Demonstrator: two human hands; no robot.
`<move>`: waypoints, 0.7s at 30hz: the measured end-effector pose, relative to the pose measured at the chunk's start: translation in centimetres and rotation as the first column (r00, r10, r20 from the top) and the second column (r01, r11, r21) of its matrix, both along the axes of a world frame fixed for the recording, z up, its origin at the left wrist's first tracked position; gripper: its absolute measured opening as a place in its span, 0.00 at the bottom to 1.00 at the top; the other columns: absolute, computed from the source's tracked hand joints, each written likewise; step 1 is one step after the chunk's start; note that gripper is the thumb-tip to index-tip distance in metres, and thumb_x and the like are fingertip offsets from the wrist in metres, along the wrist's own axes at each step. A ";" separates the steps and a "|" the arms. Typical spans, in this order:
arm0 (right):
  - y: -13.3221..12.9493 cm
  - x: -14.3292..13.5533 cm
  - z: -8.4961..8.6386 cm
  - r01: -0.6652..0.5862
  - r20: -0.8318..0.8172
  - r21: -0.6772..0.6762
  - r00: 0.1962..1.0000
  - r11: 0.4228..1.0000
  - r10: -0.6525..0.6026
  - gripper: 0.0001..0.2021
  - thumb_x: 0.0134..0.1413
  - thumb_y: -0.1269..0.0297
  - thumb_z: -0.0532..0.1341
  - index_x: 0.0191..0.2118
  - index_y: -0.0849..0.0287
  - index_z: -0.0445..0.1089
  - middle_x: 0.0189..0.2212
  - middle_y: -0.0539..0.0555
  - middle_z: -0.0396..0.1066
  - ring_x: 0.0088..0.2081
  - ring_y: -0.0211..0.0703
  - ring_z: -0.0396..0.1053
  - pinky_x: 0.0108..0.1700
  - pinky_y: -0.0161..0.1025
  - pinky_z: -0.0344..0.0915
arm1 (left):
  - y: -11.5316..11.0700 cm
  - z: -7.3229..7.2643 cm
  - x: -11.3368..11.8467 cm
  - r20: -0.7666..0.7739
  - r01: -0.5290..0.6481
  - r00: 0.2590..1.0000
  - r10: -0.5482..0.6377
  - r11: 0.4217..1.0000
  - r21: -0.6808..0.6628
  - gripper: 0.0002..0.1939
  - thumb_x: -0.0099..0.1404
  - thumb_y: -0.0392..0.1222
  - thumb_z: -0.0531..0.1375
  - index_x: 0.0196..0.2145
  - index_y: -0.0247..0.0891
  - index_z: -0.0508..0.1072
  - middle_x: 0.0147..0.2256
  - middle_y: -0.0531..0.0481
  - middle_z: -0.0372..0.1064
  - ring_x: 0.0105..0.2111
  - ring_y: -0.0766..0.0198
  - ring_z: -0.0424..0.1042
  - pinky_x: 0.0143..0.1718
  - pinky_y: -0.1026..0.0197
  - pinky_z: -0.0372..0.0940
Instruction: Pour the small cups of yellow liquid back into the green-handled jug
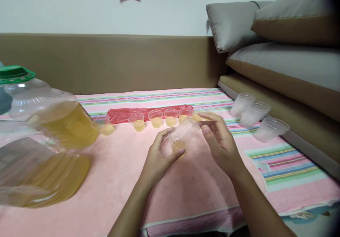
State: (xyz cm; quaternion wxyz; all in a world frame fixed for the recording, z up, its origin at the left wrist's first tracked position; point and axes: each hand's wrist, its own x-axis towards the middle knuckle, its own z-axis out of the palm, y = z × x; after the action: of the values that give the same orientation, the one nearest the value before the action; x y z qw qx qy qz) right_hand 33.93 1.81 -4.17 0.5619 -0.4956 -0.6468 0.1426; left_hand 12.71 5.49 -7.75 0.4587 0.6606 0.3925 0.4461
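Head view: nearest cam, lower left of frame, big clear jug (39,173) w/ yellow liquid; second jug (53,116) w/ green cap behind it. Centre frame: my left hand (156,159) and right hand (220,141) both pinch one tilted plastic cup (182,136), fingers closed on its sides, yellow liquid at its bottom, above pink towel (119,180). Row of filled cups (155,118) behind, on red sheet (119,115). Empty cups (255,113) lie mid-right.

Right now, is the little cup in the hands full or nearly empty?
Nearly empty. The held cup is tilted between the left hand and right hand, with only a little yellow liquid at its bottom.
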 end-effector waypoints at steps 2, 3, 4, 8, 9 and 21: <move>0.0 0.1 0.1 -0.003 0.008 0.012 1.000 1.000 0.003 0.14 0.77 0.49 0.58 0.56 0.46 0.76 0.61 0.56 0.73 0.65 0.55 0.70 0.66 0.59 0.68 | 0.1 -0.1 -0.1 0.006 -0.005 1.000 0.005 1.000 -0.003 0.34 0.63 0.52 0.75 0.63 0.49 0.71 0.67 0.50 0.70 0.71 0.50 0.65 0.72 0.46 0.59; -0.1 0.1 0.2 -0.005 0.012 0.008 1.000 1.000 0.005 0.15 0.77 0.49 0.57 0.56 0.46 0.77 0.60 0.56 0.73 0.65 0.55 0.70 0.66 0.58 0.68 | 0.1 -0.1 -0.1 0.003 -0.007 1.000 0.007 1.000 -0.001 0.34 0.63 0.52 0.75 0.63 0.49 0.70 0.67 0.50 0.70 0.71 0.50 0.64 0.73 0.46 0.59; -0.1 0.2 0.2 -0.004 -0.001 -0.001 1.000 1.000 0.004 0.16 0.77 0.48 0.58 0.58 0.47 0.76 0.61 0.57 0.73 0.63 0.54 0.71 0.65 0.58 0.69 | 0.1 -0.1 -0.1 -0.003 -0.009 1.000 0.009 1.000 0.002 0.34 0.64 0.52 0.75 0.63 0.50 0.70 0.67 0.50 0.70 0.71 0.50 0.64 0.73 0.46 0.59; -0.2 0.5 0.0 -0.029 -0.047 -0.089 0.999 0.996 0.025 0.28 0.68 0.48 0.69 0.68 0.44 0.66 0.67 0.57 0.70 0.62 0.55 0.73 0.66 0.59 0.70 | 0.0 0.1 -0.1 -0.019 0.012 1.000 -0.011 1.000 0.028 0.35 0.64 0.53 0.76 0.64 0.49 0.71 0.68 0.49 0.69 0.72 0.49 0.64 0.73 0.45 0.59; -0.3 0.6 0.0 -0.046 -0.040 -0.110 0.998 0.993 0.042 0.31 0.65 0.48 0.71 0.69 0.43 0.65 0.68 0.57 0.69 0.63 0.55 0.73 0.67 0.59 0.69 | -0.1 0.1 -0.1 -0.014 0.019 1.000 -0.018 0.999 0.033 0.35 0.64 0.54 0.76 0.64 0.49 0.70 0.69 0.49 0.69 0.72 0.49 0.63 0.73 0.45 0.58; -0.5 1.5 0.2 -0.131 -0.069 -0.179 0.990 0.975 0.121 0.27 0.67 0.52 0.70 0.68 0.43 0.68 0.64 0.57 0.72 0.60 0.53 0.74 0.66 0.58 0.71 | 0.0 -0.2 -0.1 0.149 0.127 0.981 -0.126 0.992 0.001 0.49 0.66 0.50 0.76 0.74 0.55 0.54 0.73 0.44 0.61 0.75 0.51 0.58 0.76 0.41 0.54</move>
State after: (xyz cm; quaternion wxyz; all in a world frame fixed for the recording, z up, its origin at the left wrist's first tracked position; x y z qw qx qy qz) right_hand 35.45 1.35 -3.92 0.5220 -0.4989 -0.6446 0.2511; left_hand 12.60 5.48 -7.98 0.5169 0.6472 0.3162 0.4625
